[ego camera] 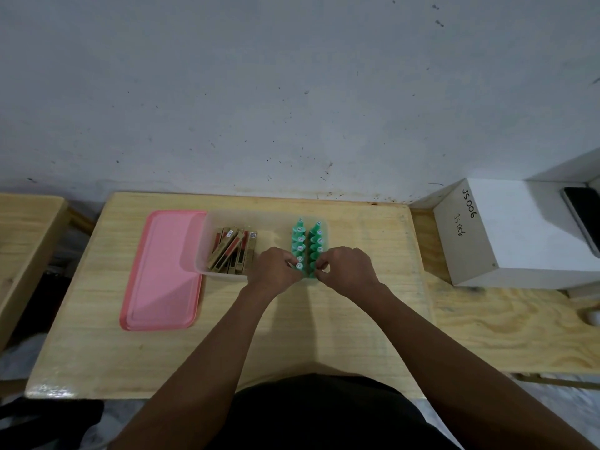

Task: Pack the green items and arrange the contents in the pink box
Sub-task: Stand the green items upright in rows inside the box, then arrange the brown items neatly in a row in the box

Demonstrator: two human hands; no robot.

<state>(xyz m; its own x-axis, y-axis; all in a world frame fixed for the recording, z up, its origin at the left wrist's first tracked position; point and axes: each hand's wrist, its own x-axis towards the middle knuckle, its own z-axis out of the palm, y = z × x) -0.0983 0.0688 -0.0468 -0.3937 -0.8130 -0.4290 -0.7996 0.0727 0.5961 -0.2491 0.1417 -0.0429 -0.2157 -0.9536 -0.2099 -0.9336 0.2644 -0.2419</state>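
A translucent box (207, 228) stands on the wooden table, its pink lid (159, 274) lying flat to its left. Inside on the right, several green items (306, 241) stand upright in two rows with white round labels on top. My left hand (276, 267) pinches the nearest green item of the left row. My right hand (347, 267) pinches the nearest green item of the right row. Both hands reach over the box's front wall, which they partly hide.
Several tan and red flat packets (232, 251) lean in the box's left half. A white cardboard box (519, 235) marked JS006 stands at the right, a dark phone (582, 216) behind it. Another wooden table (22, 241) is at the left.
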